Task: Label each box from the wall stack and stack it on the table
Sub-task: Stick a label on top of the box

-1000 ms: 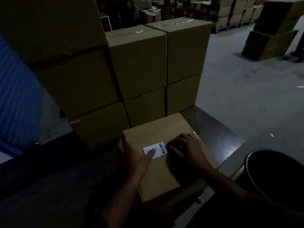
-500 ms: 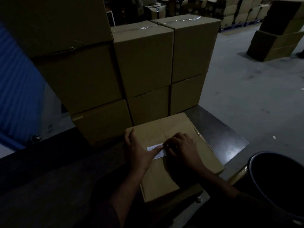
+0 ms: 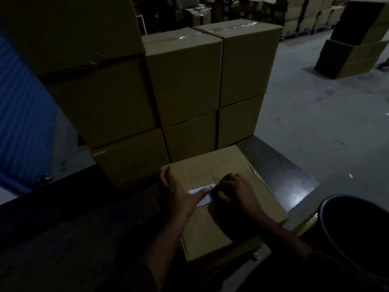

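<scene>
A brown cardboard box (image 3: 210,228) lies flat on the dark table (image 3: 284,175) right in front of me. A white barcode label (image 3: 202,190) sits on its top face. My left hand (image 3: 179,194) rests on the box, its thumb pressing the label's left part while the fingers reach toward the box's far left corner. My right hand (image 3: 237,192) has bent fingers, and their tips press down on the label's right end. Directly behind stands the stack of taped boxes (image 3: 183,81), two and three high.
A black round bin (image 3: 357,228) stands at the table's right corner. A blue corrugated wall (image 3: 21,123) is on the left. More boxes (image 3: 353,49) sit on the grey floor at the far right, with pallets of cartons in the background.
Both hands have closed in over the label. My left thumb slid further across it and my right fingertips moved onto its right end, so less of it shows.
</scene>
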`<state>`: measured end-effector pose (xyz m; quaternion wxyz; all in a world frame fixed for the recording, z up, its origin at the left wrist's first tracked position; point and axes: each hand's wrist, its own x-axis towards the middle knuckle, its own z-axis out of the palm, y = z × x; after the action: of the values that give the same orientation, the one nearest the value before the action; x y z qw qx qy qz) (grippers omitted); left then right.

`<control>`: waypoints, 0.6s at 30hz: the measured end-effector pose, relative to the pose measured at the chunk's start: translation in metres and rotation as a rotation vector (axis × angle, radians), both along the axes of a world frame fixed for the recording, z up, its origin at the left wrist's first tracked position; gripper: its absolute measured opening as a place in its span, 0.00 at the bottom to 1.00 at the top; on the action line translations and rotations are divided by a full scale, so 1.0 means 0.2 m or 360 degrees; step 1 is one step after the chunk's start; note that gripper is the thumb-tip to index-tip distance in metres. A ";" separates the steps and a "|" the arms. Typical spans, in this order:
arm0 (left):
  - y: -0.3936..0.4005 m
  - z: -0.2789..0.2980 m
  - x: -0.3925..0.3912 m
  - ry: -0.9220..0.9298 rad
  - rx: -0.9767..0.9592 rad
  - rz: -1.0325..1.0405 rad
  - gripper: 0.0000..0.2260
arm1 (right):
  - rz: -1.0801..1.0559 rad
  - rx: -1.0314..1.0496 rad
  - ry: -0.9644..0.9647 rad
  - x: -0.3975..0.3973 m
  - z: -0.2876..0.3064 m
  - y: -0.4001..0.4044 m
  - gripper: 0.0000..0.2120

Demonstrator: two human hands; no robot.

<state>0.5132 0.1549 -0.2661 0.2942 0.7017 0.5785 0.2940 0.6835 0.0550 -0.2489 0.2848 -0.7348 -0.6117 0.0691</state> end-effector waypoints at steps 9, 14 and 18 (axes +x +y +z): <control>-0.01 0.00 -0.01 -0.0033 0.0042 -0.0003 0.63 | -0.0032 -0.0027 0.0078 0.03 -0.02 0.04 0.20; -0.01 -0.02 -0.01 -0.0057 0.0030 -0.0005 0.62 | -0.0116 0.0029 0.0008 0.01 -0.04 0.02 0.16; -0.01 -0.01 -0.01 -0.0058 0.0026 0.0000 0.63 | -0.0071 -0.0029 0.0020 0.02 -0.03 0.03 0.16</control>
<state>0.5103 0.1534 -0.2689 0.2990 0.6985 0.5707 0.3114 0.6885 0.0601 -0.2558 0.2835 -0.7504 -0.5926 0.0728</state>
